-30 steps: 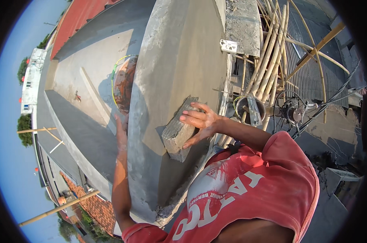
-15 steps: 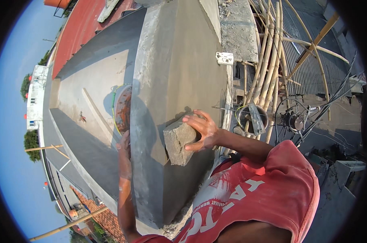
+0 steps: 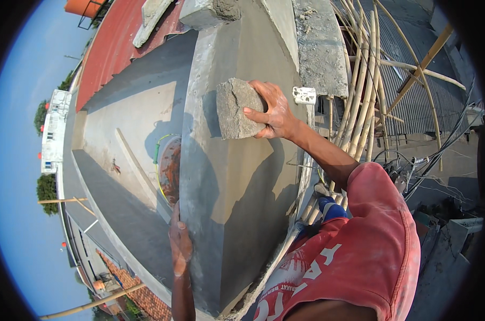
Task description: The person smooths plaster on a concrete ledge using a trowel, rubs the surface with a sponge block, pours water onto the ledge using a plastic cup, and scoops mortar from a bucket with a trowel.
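Note:
My right hand (image 3: 272,111) grips a rough grey block (image 3: 234,109) over the upper part of a smooth plastered concrete ledge (image 3: 210,176), its shadow falling on the surface below. Lower down, my left hand (image 3: 179,239) holds the ledge's left edge, fingers partly hidden. Just above those fingers, in the recess, lies a round rust-stained object (image 3: 170,168) with a thin yellow-green loop along it. A pale straight strip (image 3: 135,163) slants across the recess floor. A small white piece (image 3: 304,95) sits at the ledge's right side.
Red corrugated roofing (image 3: 109,48) borders the upper left, with a concrete piece (image 3: 202,13) beside it. Bundled bamboo poles (image 3: 363,107), cables (image 3: 448,139) and corrugated sheeting (image 3: 403,48) are at right, past the ledge. Rooftops, trees and sky show at far left.
My right hand has carried the block upward along the ledge, farther from my body. My left hand sits lower in the picture, still at the edge. The view has shifted, showing more red roofing.

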The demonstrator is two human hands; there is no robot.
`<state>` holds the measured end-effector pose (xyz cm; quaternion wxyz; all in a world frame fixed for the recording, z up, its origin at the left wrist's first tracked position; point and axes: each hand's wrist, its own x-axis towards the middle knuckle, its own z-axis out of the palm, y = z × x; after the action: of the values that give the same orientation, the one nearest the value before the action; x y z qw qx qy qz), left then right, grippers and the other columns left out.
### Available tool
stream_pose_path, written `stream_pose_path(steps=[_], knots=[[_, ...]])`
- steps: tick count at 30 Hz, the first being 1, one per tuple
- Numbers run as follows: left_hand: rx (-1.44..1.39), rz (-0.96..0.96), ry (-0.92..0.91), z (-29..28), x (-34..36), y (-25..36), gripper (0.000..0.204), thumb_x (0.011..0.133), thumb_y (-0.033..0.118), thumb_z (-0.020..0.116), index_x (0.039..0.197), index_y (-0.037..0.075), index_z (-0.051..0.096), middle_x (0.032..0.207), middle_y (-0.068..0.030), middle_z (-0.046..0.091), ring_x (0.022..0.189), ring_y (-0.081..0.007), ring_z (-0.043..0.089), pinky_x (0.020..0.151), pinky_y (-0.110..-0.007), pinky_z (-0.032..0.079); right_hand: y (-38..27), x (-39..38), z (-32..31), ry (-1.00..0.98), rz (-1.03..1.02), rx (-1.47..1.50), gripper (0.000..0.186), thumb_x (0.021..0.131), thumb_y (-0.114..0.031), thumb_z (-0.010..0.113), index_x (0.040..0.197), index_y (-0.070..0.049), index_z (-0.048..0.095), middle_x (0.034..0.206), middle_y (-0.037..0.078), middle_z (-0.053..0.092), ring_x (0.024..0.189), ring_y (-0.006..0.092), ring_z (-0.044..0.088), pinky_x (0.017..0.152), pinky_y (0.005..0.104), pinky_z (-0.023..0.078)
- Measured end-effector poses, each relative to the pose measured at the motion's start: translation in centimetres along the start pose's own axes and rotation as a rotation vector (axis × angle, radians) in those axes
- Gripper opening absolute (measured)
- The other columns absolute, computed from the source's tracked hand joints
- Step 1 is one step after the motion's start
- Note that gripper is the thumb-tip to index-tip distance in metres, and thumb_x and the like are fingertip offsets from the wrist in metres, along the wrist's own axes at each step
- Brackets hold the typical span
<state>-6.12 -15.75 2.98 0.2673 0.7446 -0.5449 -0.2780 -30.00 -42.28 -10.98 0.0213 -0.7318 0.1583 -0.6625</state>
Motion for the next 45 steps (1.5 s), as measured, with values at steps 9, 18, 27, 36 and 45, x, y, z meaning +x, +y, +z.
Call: stream_pose_path(steps=[9, 18, 27, 36, 45], knots=[[0.059, 0.065, -0.016, -0.2, 0.8, -2.5, 0.087, 0.085, 0.07, 0.031, 0.136, -0.001, 0.035, 0.124, -0.0215, 0.05, 0.115, -0.0313, 0.049, 0.096, -0.038, 0.036, 14.8, 0.9, 0.1, 0.106, 0.963, -0.029, 0.065, 0.085, -0.051, 0.055, 0.14, -0.02, 0.037, 0.125, 0.018, 0.048, 0.113, 0.0337, 0.049, 0.094, 0.0418, 0.04], [0.094, 0.064, -0.008, 0.1, -0.1, 0.3, 0.073, 0.09, 0.058, 0.034, 0.132, -0.002, 0.039, 0.118, -0.0235, 0.054, 0.109, -0.0342, 0.052, 0.092, -0.041, 0.039, 5.3, 1.7, 0.2, 0.095, 0.592, -0.032, 0.061, 0.077, -0.044, 0.066, 0.131, -0.021, 0.051, 0.126, 0.025, 0.044, 0.113, 0.0381, 0.047, 0.095, 0.0446, 0.038], [0.092, 0.078, 0.004, -0.5, -0.2, 0.0, 0.07, 0.091, 0.052, 0.035, 0.131, -0.005, 0.038, 0.113, -0.0273, 0.055, 0.105, -0.0403, 0.054, 0.091, -0.043, 0.04, 6.1, -1.7, 2.1, 0.055, 0.981, 0.035, 0.067, 0.085, -0.05, 0.052, 0.141, -0.016, 0.036, 0.122, 0.027, 0.046, 0.119, 0.0382, 0.042, 0.101, 0.0452, 0.032], [0.086, 0.119, 0.033, 0.3, 0.5, 1.3, 0.069, 0.089, 0.048, 0.042, 0.13, -0.008, 0.038, 0.109, -0.0275, 0.057, 0.102, -0.0407, 0.056, 0.09, -0.042, 0.041, 21.6, 9.4, 0.0, 0.243, 1.107, 0.148, 0.067, 0.091, -0.038, 0.052, 0.14, 0.001, 0.03, 0.132, 0.019, 0.047, 0.116, 0.0201, 0.049, 0.097, 0.0265, 0.036], [0.058, 0.057, 0.027, -0.6, -0.6, 0.0, 0.071, 0.089, 0.047, 0.045, 0.13, -0.01, 0.036, 0.11, -0.0279, 0.057, 0.103, -0.0388, 0.057, 0.092, -0.041, 0.04, -4.0, -2.7, 0.3, -0.053, 0.762, 0.013, 0.063, 0.093, -0.033, 0.048, 0.141, 0.002, 0.029, 0.125, 0.022, 0.042, 0.12, 0.0317, 0.039, 0.103, 0.042, 0.027]])
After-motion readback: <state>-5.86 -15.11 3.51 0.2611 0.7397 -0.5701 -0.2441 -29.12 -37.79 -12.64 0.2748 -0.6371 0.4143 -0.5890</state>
